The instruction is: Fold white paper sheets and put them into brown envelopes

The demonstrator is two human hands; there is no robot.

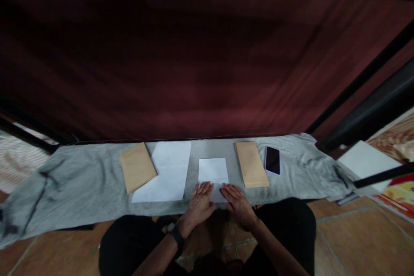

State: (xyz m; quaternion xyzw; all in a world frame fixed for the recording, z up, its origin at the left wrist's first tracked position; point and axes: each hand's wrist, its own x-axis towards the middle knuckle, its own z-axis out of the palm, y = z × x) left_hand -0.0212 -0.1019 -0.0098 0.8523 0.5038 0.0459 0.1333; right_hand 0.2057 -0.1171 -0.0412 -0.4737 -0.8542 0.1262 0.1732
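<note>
A small white folded sheet (213, 170) lies on a grey cloth (84, 185) in front of me. My left hand (199, 202) rests flat on its near left corner, fingers stretched out. My right hand (236, 200) lies flat on its near right corner, fingers also spread. Neither hand holds anything. A larger white sheet (168, 172) lies to the left, with a brown envelope (137, 166) overlapping its left edge. A second brown envelope (251, 164) lies just right of the small sheet.
A black phone (272, 160) lies face up beside the right envelope. A dark red curtain (194, 60) hangs behind the cloth. White paper (367, 159) and coloured prints sit at far right. Tiled floor (355, 241) and my dark-trousered knees are below.
</note>
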